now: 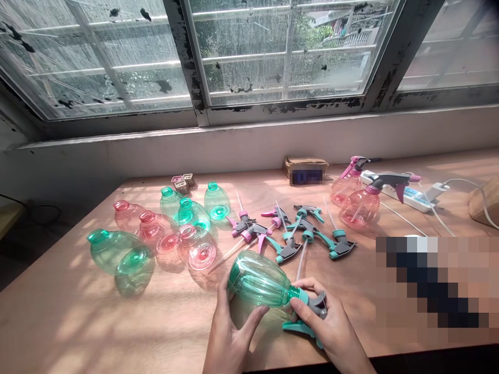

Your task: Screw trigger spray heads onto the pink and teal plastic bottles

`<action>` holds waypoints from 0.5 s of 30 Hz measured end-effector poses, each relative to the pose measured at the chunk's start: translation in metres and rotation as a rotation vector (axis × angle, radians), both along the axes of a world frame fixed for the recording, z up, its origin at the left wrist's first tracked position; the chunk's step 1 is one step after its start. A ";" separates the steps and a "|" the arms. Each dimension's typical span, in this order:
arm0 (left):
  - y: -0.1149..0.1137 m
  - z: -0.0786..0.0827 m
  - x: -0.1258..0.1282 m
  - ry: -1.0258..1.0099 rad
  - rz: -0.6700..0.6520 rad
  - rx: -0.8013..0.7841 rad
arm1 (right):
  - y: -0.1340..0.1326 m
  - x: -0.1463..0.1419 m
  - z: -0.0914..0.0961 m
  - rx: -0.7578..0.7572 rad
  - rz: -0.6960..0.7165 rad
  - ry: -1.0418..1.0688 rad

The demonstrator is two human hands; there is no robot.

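Note:
A clear green spray bottle (259, 280) lies sideways above the table's front edge, its neck pointing right. My left hand (234, 327) is closed around its base end. At the neck, my right hand (323, 317) grips the teal collar of a grey and teal trigger spray head (302, 327), which sits against the bottle's mouth. Whether the collar is fully seated I cannot tell. Just beyond lie several loose spray heads: teal and grey ones (339, 244) and pink and grey ones (253, 228), with thin tubes attached.
Several open green bottles (217, 200) and pink bottles (197, 246) stand at the left. Two pink bottles with spray heads (360, 208) stand at the back right, near a white power strip (409, 195). A cardboard box (306, 170) and small brown blocks (183, 183) sit by the wall.

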State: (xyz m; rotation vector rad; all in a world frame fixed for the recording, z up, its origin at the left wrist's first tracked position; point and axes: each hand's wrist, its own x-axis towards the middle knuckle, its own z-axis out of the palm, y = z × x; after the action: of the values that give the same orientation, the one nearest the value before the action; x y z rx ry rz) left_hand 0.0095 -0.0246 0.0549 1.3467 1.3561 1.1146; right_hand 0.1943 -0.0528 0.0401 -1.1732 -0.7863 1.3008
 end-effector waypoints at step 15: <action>0.000 -0.007 0.000 0.005 0.024 0.020 | 0.000 0.001 -0.002 -0.015 0.014 0.011</action>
State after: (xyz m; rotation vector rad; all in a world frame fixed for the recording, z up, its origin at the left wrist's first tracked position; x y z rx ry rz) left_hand 0.0094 -0.0247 0.0478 1.3516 1.3718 1.1437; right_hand 0.1954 -0.0529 0.0381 -1.1736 -0.7797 1.3255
